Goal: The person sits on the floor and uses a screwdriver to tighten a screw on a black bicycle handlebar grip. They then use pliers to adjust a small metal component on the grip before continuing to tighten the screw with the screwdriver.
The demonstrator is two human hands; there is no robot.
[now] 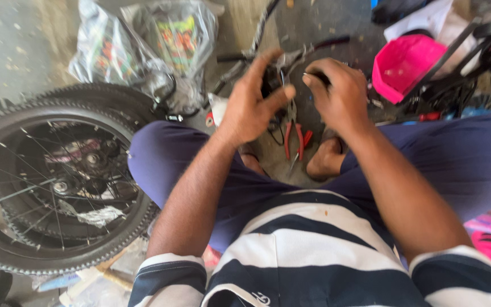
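I sit on the floor with my knees apart. My left hand (252, 101) and my right hand (339, 94) meet above my feet and both grip a small dark bicycle part (271, 79) between them; most of it is hidden by my fingers. A thin dark rod or cable (259, 28) runs up from it. Red-handled pliers (294, 139) lie on the floor just below my hands, between my feet.
Two spoked bicycle wheels with knobby tyres (58, 182) lie stacked at my left knee. Clear plastic bags with colourful contents (143, 42) sit at the back left. A pink plastic tub (403, 65) and black bicycle parts (473, 62) are at the right.
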